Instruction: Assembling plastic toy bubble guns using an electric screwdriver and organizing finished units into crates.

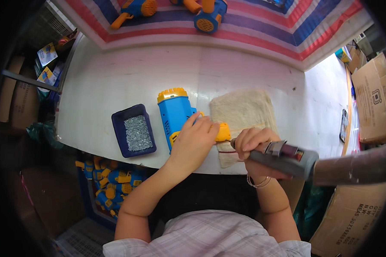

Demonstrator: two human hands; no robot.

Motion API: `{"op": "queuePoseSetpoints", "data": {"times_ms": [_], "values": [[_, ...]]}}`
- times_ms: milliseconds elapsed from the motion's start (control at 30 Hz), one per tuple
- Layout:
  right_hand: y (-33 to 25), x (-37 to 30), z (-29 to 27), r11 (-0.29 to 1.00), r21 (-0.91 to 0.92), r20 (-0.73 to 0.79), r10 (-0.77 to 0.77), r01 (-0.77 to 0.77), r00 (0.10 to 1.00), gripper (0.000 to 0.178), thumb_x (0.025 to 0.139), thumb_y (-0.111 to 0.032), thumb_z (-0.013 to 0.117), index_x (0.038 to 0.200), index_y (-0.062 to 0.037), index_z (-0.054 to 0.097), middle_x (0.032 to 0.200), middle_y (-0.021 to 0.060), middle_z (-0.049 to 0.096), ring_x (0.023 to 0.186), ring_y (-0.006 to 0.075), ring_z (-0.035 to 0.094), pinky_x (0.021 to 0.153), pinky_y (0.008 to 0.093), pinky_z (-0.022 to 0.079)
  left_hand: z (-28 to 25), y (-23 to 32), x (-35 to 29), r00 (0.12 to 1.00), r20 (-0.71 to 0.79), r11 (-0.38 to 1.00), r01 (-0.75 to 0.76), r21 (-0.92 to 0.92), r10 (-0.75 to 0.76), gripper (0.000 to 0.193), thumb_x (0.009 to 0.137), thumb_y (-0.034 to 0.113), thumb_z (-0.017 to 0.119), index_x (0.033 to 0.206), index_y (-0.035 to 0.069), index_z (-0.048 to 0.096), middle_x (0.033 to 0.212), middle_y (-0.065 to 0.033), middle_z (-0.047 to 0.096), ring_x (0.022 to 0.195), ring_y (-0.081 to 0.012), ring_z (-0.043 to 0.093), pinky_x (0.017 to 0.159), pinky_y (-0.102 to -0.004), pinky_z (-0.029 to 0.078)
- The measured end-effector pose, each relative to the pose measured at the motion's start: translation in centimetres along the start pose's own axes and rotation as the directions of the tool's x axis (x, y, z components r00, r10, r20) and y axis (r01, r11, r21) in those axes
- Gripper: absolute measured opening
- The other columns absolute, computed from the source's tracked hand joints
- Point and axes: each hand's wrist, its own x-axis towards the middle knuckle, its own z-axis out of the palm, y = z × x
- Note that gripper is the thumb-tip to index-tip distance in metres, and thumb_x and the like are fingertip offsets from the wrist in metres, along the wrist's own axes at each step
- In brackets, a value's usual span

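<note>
A blue and yellow toy gun [176, 112] lies on its side on the white table, its ridged yellow end pointing away from me. My left hand [194, 136] is closed over its lower part and yellow handle [223, 132], pressing it down. My right hand [255, 144] wraps around a grey electric screwdriver [283, 159], held nearly level. The driver's tip points left and meets or nearly meets the handle's end; exact contact is too small to tell. Beneath the handle and right hand is a folded beige cloth [242, 107]. Left of the toy, a dark purple tray [119, 139] holds many small silver screws [138, 132].
Beyond the table stands a big box lined with striped red, white and blue sheeting [253, 25], with several similar toys [208, 19] inside. A blue crate [85, 188] of toys sits below the table at left. Cardboard boxes [371, 98] and a phone [343, 125] are at right.
</note>
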Motion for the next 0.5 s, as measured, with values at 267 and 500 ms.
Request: {"op": "queuePoseSetpoints", "data": {"times_ms": [267, 500], "values": [[-5.9, 4.7, -0.7, 0.899, -0.437, -0.222, -0.142, 0.032, 0.964, 0.093, 0.071, -0.078, 0.033, 0.114, 0.0038, 0.042, 0.071, 0.0070, 0.052, 0.062, 0.0127, 0.049, 0.057, 0.0221, 0.039, -2.1, 0.6, -0.4, 0.998, 0.066, 1.000, -0.011, -0.024, 0.012, 0.055, 0.068, 0.016, 0.068, 0.117, 0.006, 0.048, 0.094, -0.0080, 0.052, 0.099, -0.0239, 0.049, 0.097, -0.0466, 0.030], [-16.8, 3.4, -4.4, 0.162, -0.932, 0.252, -0.351, 0.323, 0.902, 0.079, 0.085, -0.063, 0.024, 0.134, -0.0016, 0.029, 0.131, 0.0161, 0.040, 0.121, 0.0256, 0.040, 0.102, 0.0407, 0.029, -12.8, 2.3, -7.6, 0.877, 0.445, 0.773, 0.155, -0.616, 0.179, 0.067, 0.074, 0.029, 0.066, 0.130, 0.004, 0.038, 0.096, -0.0144, 0.054, 0.092, -0.0304, 0.050, 0.087, -0.0367, 0.038]]}}
